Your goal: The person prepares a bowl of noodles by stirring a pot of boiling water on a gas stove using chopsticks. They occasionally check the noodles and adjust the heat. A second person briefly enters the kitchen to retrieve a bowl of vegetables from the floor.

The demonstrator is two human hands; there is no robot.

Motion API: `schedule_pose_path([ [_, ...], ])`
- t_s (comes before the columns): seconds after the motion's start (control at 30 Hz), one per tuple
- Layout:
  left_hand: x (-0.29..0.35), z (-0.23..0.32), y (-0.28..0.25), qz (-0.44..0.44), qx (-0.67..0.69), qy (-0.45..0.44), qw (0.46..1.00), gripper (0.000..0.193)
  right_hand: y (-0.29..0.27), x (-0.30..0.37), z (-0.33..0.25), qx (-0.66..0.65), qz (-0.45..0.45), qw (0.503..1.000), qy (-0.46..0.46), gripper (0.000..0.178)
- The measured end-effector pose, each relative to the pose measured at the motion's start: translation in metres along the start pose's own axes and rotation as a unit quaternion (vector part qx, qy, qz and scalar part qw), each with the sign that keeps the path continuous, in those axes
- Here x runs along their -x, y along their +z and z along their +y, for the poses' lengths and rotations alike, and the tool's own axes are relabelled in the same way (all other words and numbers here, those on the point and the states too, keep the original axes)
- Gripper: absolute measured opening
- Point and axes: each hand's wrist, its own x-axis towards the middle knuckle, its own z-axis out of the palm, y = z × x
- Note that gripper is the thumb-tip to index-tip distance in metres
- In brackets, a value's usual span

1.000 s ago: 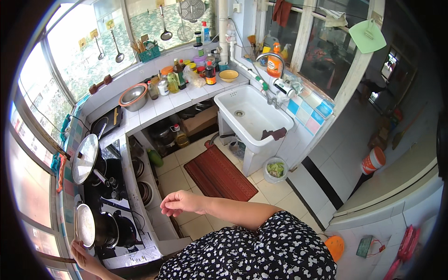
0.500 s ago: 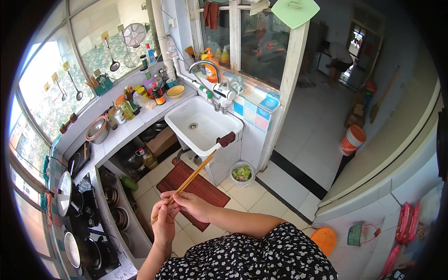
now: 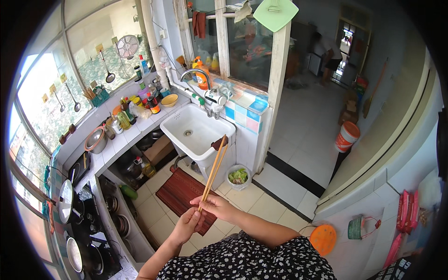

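Note:
A pair of long wooden chopsticks (image 3: 214, 173) points up and away from me, their far tips slightly apart in front of the sink. My left hand (image 3: 188, 223) is closed around their lower end. Just above it, my right hand (image 3: 217, 207) pinches the same chopsticks between thumb and fingers. Both hands touch each other over the floor, with the red mat (image 3: 179, 192) beneath. Behind the chopstick tips, a dark red cloth (image 3: 217, 143) hangs over the rim of the white sink (image 3: 198, 130).
A bin with green leaves (image 3: 238, 177) stands beside the sink. Along the left run a tiled counter with bottles and a metal bowl (image 3: 96, 140), and a stove with pans (image 3: 74, 254). An orange stool (image 3: 323, 240) is at right. Another person (image 3: 329, 53) bends in the far room.
The chopsticks have swung more upright, and their far tips have spread slightly. Both hands have moved right and a little lower. My view has shifted slightly.

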Motion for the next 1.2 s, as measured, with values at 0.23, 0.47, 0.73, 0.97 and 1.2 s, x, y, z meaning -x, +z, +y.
schedule_pose_path([
  [0.23,0.01,-0.016,0.012,-0.064,0.027,-0.011,0.998,0.023,0.018,0.038,-0.007,-0.128,0.088,0.987,0.034,0.021],
  [0.47,0.022,-0.023,0.021,0.015,0.036,-0.03,0.999,0.02,-0.066,0.078,-0.094,-0.215,0.262,0.936,-0.093,0.021],
  [0.73,-0.029,0.0,0.097,0.039,0.034,0.009,0.999,0.017,-0.301,0.055,-0.224,-0.294,0.322,0.892,-0.117,0.014],
  [0.97,-0.124,0.026,0.203,-0.025,-0.032,0.007,0.999,0.021,-0.344,0.093,-0.185,-0.218,0.302,0.923,-0.093,0.012],
  [1.2,-0.198,0.005,0.291,-0.088,-0.084,-0.005,0.993,0.037,-0.27,0.176,-0.087,-0.08,0.215,0.973,0.01,0.02],
])
